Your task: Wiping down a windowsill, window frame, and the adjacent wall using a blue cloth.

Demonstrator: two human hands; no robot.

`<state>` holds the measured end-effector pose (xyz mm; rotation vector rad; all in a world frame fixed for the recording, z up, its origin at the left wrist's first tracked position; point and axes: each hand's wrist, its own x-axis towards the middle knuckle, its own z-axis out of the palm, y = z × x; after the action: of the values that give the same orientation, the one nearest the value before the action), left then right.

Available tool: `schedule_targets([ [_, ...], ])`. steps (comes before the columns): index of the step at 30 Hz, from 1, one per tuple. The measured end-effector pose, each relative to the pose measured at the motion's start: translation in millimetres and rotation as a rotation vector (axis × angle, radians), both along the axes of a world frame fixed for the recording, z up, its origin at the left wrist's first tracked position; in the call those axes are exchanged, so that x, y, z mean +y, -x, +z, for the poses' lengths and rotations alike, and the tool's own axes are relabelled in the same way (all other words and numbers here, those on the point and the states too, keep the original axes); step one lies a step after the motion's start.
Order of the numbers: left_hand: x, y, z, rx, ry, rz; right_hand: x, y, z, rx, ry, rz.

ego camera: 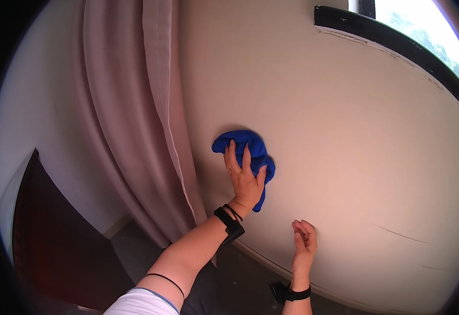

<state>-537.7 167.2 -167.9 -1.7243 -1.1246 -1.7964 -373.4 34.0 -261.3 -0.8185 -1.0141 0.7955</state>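
My left hand (247, 183) presses a crumpled blue cloth (249, 138) flat against a pale wall (339, 130), its fingers spread over the fabric. A loose end of the cloth hangs below the palm. Lower and to the right, my right hand (305, 238) is held close to the same wall with its fingers loosely curled. It holds nothing that I can see, and whether it touches the wall I cannot tell. A black band with a small device sits on each wrist.
A mauve curtain (123, 118) hangs just left of the cloth. Dark reddish-brown furniture (60, 236) stands at lower left. At upper right is a window with a black sill (395, 39). Dark flooring (245, 271) meets the wall below, along a baseboard. Thin dark marks show on the wall's lower right.
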Motion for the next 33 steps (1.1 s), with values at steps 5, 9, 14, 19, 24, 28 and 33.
schedule_targets([
  [5, -9, 8, 26, 0.022, 0.035, 0.04, -21, 1, -5, -0.008, -0.012, -0.002],
  [9, -2, 2, 50, -0.032, -0.157, 0.005, -38, -24, -51, -0.024, 0.007, 0.004],
  [14, -14, 6, 64, -0.063, -0.185, -0.042, -56, -34, -95, -0.024, -0.022, -0.006],
  [19, -10, 3, 51, -0.114, -0.088, -0.01, -57, -38, -50, -0.015, -0.004, -0.006],
  [24, -8, 7, 32, -0.178, 0.062, -0.022, -55, -39, 10, -0.009, -0.013, -0.007],
  [28, -10, 4, 32, -0.248, 0.154, -0.077, -63, -46, 51, -0.033, 0.01, -0.021],
  [33, -4, 9, 41, -0.224, 0.111, -0.038, -71, -58, 32, -0.056, 0.038, -0.024],
])
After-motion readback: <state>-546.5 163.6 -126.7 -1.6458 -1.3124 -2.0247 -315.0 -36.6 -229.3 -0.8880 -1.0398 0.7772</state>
